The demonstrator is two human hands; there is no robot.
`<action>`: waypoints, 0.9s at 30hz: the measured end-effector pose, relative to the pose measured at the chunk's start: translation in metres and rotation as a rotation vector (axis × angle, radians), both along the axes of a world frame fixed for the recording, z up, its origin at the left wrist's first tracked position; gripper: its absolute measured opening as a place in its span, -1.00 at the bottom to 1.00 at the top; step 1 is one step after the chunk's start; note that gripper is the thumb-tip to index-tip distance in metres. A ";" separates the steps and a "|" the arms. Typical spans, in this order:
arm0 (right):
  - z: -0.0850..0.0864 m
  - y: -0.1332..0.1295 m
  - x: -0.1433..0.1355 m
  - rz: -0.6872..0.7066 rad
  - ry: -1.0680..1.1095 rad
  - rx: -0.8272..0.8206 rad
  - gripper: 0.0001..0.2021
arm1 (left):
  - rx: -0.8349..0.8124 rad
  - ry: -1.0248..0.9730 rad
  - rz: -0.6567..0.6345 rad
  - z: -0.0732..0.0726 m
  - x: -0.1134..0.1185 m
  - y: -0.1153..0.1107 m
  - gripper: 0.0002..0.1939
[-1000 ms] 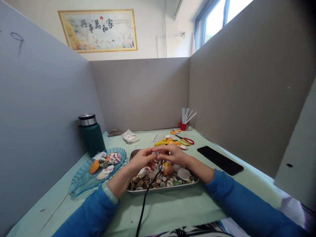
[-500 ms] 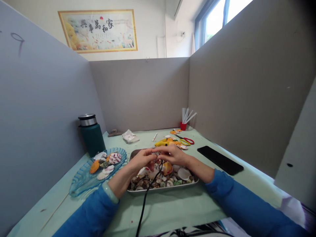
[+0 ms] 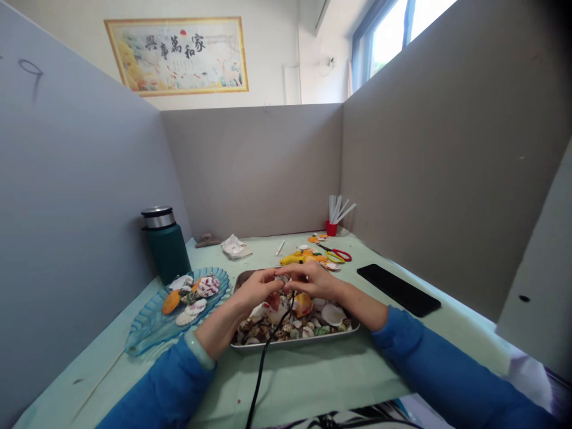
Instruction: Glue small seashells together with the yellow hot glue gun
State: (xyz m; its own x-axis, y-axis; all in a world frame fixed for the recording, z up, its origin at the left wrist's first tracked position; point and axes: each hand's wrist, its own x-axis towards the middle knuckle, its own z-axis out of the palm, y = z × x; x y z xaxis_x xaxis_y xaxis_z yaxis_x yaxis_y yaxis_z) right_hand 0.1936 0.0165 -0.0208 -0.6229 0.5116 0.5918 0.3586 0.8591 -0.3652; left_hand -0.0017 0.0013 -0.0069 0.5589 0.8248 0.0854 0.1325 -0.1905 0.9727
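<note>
Both hands are over the tray (image 3: 295, 343) at the middle of the tabletop (image 3: 353, 381), the left hand (image 3: 259, 287) above the tray's left part and the right hand (image 3: 315, 280) right of its centre. Their fingers are bent and the fingertips meet around a small piece (image 3: 282, 277), greyish and mostly hidden, above the tray's far half; which hand grips it cannot be told. Against the earlier frames, the hands occupy practically the same position; only a slight shift of the fingertips is noted. The cord (image 3: 260, 372) follows the same line from beneath the right fingers over the tray's near edge toward the tabletop's near edge. The shells (image 3: 268, 329) in the tray show no change. The plate (image 3: 147, 330) near the tabletop's left edge, the flask (image 3: 166, 250) behind it, the scissors (image 3: 344, 255) beyond the tray, the black slab (image 3: 397, 290) by the right edge and the red cup (image 3: 331, 229) at the far right corner are all unmoved.
</note>
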 end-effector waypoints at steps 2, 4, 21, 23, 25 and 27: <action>0.001 -0.001 0.000 0.010 0.003 -0.010 -0.63 | -0.005 0.007 -0.014 -0.001 -0.001 0.001 -0.71; 0.002 -0.002 0.000 0.014 0.001 -0.014 -0.63 | -0.011 0.012 -0.023 -0.001 -0.001 0.002 -0.71; 0.005 -0.005 -0.002 -0.004 0.057 -0.088 -0.59 | -0.067 -0.066 0.028 0.003 0.001 -0.001 -0.54; 0.004 -0.004 -0.002 0.003 0.059 -0.077 -0.59 | -0.066 -0.059 0.043 0.002 0.001 0.000 -0.55; 0.003 -0.003 -0.002 0.005 0.059 -0.064 -0.59 | -0.067 -0.051 0.058 0.001 0.000 0.002 -0.55; 0.002 -0.002 -0.002 0.003 0.066 -0.052 -0.60 | -0.065 -0.051 0.059 0.000 0.000 0.003 -0.55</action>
